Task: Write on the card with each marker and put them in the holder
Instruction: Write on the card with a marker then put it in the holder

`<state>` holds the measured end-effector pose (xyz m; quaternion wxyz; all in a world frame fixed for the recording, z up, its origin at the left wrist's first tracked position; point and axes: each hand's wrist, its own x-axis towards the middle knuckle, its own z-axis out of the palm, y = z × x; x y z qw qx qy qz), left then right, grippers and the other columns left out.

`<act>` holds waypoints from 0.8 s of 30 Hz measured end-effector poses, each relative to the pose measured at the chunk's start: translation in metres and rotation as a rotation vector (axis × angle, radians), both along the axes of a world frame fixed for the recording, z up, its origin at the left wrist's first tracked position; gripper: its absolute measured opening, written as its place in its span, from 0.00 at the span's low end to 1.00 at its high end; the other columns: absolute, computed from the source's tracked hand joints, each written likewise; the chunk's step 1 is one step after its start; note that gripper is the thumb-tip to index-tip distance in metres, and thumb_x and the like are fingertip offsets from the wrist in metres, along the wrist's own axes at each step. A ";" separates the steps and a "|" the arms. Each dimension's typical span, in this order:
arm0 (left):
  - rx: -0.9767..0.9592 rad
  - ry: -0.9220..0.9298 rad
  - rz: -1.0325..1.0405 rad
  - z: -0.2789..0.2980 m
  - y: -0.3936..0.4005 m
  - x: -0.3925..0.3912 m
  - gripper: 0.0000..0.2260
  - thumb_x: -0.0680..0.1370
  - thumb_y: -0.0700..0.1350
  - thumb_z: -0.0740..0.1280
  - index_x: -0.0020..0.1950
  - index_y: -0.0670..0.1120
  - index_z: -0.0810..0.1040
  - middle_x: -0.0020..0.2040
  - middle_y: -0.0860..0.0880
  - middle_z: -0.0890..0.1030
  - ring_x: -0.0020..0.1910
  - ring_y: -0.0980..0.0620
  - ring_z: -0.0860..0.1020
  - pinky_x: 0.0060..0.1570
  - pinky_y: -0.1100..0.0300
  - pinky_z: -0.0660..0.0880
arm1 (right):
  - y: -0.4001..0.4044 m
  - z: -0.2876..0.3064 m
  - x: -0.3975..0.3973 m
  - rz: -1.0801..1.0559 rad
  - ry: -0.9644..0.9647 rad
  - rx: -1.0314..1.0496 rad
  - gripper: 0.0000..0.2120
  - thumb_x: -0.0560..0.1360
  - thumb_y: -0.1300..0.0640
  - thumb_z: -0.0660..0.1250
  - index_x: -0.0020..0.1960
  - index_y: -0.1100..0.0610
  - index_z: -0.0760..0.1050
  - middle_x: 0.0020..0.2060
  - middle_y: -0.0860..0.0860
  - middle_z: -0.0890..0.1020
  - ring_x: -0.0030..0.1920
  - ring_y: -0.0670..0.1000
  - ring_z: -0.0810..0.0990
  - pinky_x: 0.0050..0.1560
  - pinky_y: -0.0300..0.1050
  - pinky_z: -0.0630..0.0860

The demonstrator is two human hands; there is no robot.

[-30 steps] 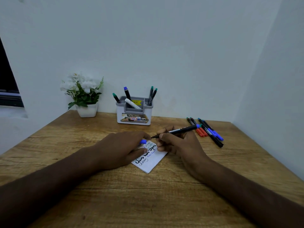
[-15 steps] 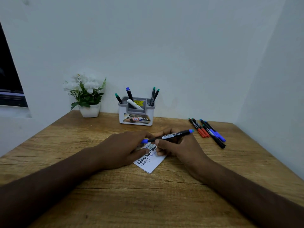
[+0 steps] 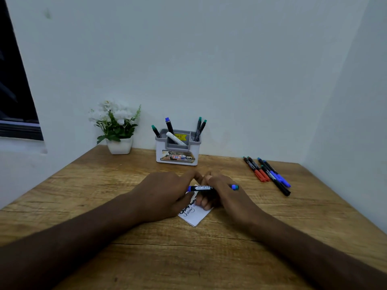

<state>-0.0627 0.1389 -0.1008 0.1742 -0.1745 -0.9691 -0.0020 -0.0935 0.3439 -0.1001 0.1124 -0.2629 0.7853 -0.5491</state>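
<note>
Marker (image 3: 202, 188) lying crosswise above the card (image 3: 195, 216), long axis left–right; left hand (image 3: 165, 195) grips its capped end, right hand (image 3: 222, 191) its barrel. Holder (image 3: 178, 152) stands straight ahead, beyond both hands.

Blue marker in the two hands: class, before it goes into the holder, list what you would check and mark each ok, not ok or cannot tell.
1. Blue marker is held: ok, right hand grips the barrel, left hand is at its capped end.
2. Cap fully pushed on: cannot tell, left fingers hide the joint.
3. Card has writing: ok.
4. Holder upright with room: ok, the compartments look only partly filled.
5. Path to holder free: ok.
6. Spare markers waiting: ok, at right.
</note>
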 end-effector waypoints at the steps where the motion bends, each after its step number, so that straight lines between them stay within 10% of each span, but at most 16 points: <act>1: 0.007 -0.001 0.007 0.001 0.001 0.000 0.19 0.84 0.55 0.61 0.74 0.59 0.61 0.33 0.55 0.70 0.33 0.56 0.71 0.31 0.58 0.65 | 0.000 0.001 0.002 0.004 0.008 0.028 0.24 0.89 0.52 0.53 0.47 0.63 0.81 0.37 0.51 0.87 0.39 0.43 0.83 0.44 0.33 0.79; 9: 0.085 -0.011 -0.054 0.000 0.008 0.003 0.19 0.83 0.50 0.64 0.70 0.56 0.60 0.32 0.55 0.71 0.31 0.58 0.69 0.29 0.63 0.58 | 0.000 0.006 0.012 0.126 0.097 0.075 0.29 0.90 0.53 0.49 0.33 0.57 0.73 0.32 0.48 0.81 0.37 0.42 0.79 0.45 0.30 0.73; 15: 0.117 0.088 -0.123 0.009 0.010 0.006 0.23 0.80 0.55 0.64 0.73 0.61 0.59 0.45 0.58 0.82 0.43 0.59 0.80 0.39 0.58 0.76 | -0.002 0.008 0.007 0.095 0.056 0.030 0.29 0.89 0.47 0.53 0.34 0.57 0.76 0.31 0.49 0.83 0.37 0.48 0.80 0.42 0.32 0.76; 20: -0.022 0.217 -0.247 0.009 -0.002 0.007 0.13 0.85 0.54 0.57 0.66 0.52 0.71 0.60 0.54 0.77 0.59 0.55 0.72 0.56 0.55 0.75 | -0.003 0.008 0.007 0.074 0.084 0.039 0.30 0.83 0.37 0.56 0.35 0.57 0.78 0.29 0.47 0.84 0.32 0.40 0.78 0.39 0.29 0.73; 24: -0.070 0.395 -0.297 0.011 -0.009 -0.007 0.11 0.83 0.48 0.61 0.61 0.49 0.80 0.58 0.49 0.79 0.55 0.51 0.77 0.46 0.58 0.75 | -0.002 0.008 0.006 0.109 0.063 0.057 0.29 0.78 0.31 0.58 0.41 0.54 0.82 0.37 0.49 0.87 0.38 0.42 0.80 0.45 0.34 0.76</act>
